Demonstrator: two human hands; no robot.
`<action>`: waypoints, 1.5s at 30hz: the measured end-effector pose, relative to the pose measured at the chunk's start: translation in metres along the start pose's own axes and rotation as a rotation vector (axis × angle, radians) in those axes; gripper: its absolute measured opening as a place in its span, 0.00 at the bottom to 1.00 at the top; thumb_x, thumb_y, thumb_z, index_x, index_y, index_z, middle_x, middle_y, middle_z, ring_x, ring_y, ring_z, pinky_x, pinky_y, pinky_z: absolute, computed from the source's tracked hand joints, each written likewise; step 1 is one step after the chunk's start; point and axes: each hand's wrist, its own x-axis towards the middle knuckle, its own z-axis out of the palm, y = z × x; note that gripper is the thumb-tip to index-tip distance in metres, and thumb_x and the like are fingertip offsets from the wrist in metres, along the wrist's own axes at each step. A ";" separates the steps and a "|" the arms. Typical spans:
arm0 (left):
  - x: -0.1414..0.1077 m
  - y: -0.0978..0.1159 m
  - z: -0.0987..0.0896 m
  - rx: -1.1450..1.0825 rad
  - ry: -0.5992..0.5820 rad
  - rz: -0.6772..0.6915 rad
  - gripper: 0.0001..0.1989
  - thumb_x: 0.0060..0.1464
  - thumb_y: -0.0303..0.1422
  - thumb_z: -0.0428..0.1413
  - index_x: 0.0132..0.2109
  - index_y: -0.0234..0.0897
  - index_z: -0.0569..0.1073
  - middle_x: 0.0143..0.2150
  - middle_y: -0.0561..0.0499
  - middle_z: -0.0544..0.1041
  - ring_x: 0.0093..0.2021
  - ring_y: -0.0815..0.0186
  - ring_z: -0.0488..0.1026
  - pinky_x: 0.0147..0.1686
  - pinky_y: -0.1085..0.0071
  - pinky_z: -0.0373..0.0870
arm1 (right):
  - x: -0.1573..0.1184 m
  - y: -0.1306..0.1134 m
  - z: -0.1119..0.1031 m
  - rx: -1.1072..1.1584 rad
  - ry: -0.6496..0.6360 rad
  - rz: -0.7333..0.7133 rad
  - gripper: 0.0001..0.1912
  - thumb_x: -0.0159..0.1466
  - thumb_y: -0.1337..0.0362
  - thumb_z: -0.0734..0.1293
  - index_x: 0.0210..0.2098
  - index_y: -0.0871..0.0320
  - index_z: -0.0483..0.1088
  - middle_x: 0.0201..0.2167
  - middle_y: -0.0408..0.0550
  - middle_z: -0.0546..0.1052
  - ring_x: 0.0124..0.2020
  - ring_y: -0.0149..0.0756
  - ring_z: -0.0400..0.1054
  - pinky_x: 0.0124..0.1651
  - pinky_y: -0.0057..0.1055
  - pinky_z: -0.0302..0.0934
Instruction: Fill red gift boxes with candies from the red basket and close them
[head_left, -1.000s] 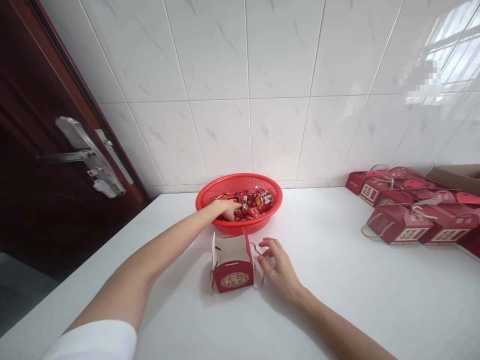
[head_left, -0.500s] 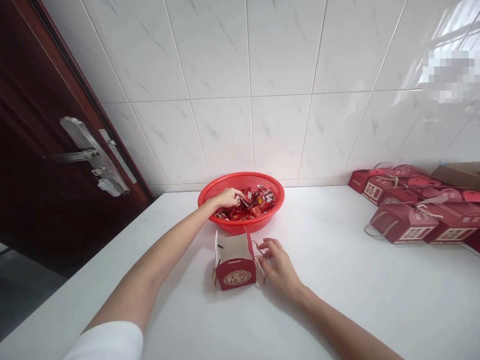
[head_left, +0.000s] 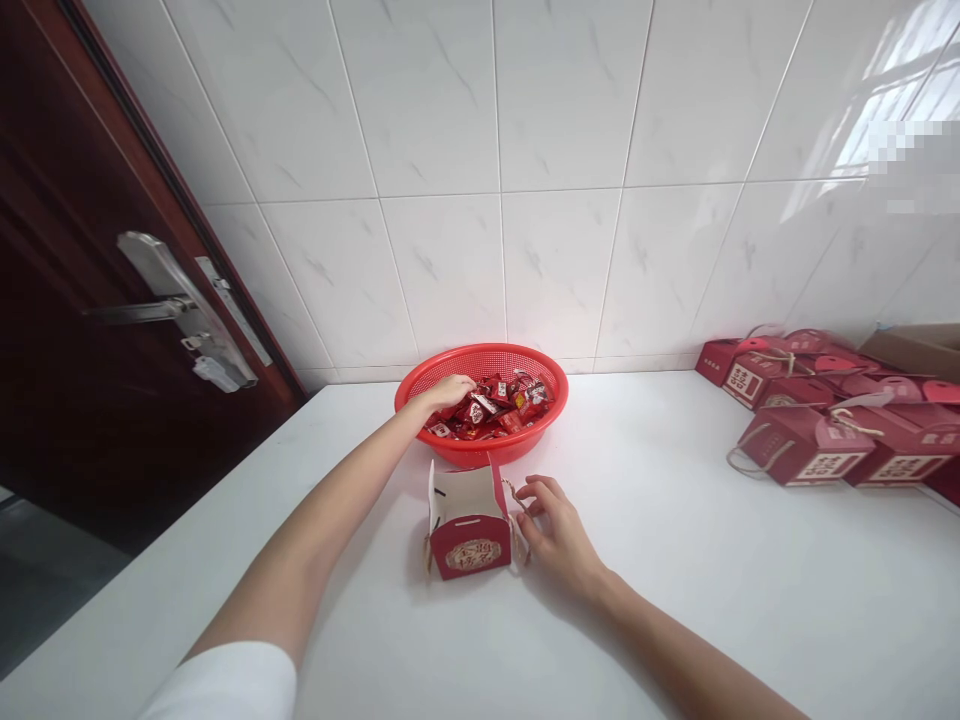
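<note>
A red plastic basket (head_left: 556, 405) holds several small red wrapped packets (head_left: 510, 400). My left hand (head_left: 450, 390) is inside its left part, back of the hand up, with its fingers bent down together among the packets; their tips are hidden. In front of the basket stands an upright dark red gift box (head_left: 472, 550), open at the top, its pale inside bare. My right hand (head_left: 559, 530) is at the box's right side, thumb and forefinger curved around its twisted rope handle (head_left: 514, 490).
Several closed red gift boxes (head_left: 806, 445) with rope handles are grouped on the right of the white table (head_left: 637, 440). A brown cardboard box (head_left: 915, 345) is behind them. A tiled wall (head_left: 562, 260) borders the table's back, and a dark door (head_left: 90, 220) stands at left.
My left hand has shifted slightly left within the basket, and its outstretched forefinger is now bent down. More packets show beside it. My right hand and the open box stay put.
</note>
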 end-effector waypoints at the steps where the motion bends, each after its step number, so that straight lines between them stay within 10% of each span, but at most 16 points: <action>1: 0.001 0.000 0.000 0.019 -0.011 -0.017 0.14 0.65 0.40 0.56 0.49 0.33 0.75 0.48 0.46 0.77 0.44 0.61 0.76 0.45 0.60 0.76 | 0.000 0.000 0.000 0.001 0.004 0.002 0.08 0.67 0.64 0.60 0.42 0.54 0.70 0.54 0.53 0.69 0.36 0.34 0.73 0.46 0.38 0.68; 12: -0.007 0.001 -0.003 0.020 -0.140 0.000 0.22 0.59 0.51 0.54 0.43 0.36 0.79 0.45 0.47 0.82 0.45 0.57 0.77 0.44 0.66 0.72 | 0.002 0.003 -0.002 -0.019 -0.029 0.003 0.08 0.66 0.64 0.61 0.41 0.55 0.70 0.56 0.54 0.69 0.37 0.35 0.74 0.47 0.39 0.69; 17: -0.011 0.000 -0.004 -0.035 -0.127 0.054 0.20 0.35 0.36 0.68 0.40 0.36 0.81 0.40 0.48 0.82 0.42 0.55 0.77 0.42 0.67 0.71 | 0.003 0.002 -0.002 -0.014 -0.028 0.006 0.08 0.66 0.64 0.61 0.41 0.55 0.70 0.57 0.54 0.68 0.35 0.34 0.73 0.45 0.38 0.70; 22: -0.015 0.010 -0.009 -0.202 -0.060 0.145 0.21 0.38 0.36 0.66 0.42 0.35 0.80 0.41 0.48 0.81 0.47 0.55 0.76 0.47 0.64 0.72 | 0.004 0.002 -0.001 0.006 -0.020 -0.021 0.08 0.64 0.65 0.61 0.41 0.55 0.70 0.55 0.54 0.70 0.35 0.34 0.73 0.44 0.38 0.69; 28: -0.042 0.043 -0.013 -0.430 -0.148 0.287 0.26 0.46 0.40 0.64 0.52 0.36 0.75 0.42 0.47 0.80 0.43 0.59 0.78 0.43 0.65 0.74 | 0.008 -0.007 -0.012 0.209 0.059 0.015 0.14 0.65 0.54 0.65 0.46 0.55 0.69 0.43 0.51 0.76 0.40 0.41 0.74 0.46 0.40 0.68; 37: -0.093 0.121 0.009 -0.204 -0.605 0.610 0.09 0.52 0.35 0.64 0.41 0.38 0.81 0.35 0.51 0.81 0.39 0.61 0.78 0.40 0.70 0.72 | 0.015 -0.025 -0.035 0.723 0.005 0.099 0.19 0.60 0.51 0.71 0.43 0.57 0.72 0.41 0.51 0.79 0.33 0.37 0.74 0.43 0.38 0.67; 45: -0.044 0.075 -0.003 0.042 0.084 0.166 0.10 0.61 0.31 0.55 0.46 0.36 0.79 0.49 0.46 0.80 0.50 0.56 0.76 0.45 0.67 0.71 | 0.017 -0.024 -0.031 0.725 0.049 0.319 0.22 0.53 0.47 0.74 0.34 0.59 0.70 0.22 0.46 0.78 0.22 0.33 0.67 0.28 0.31 0.59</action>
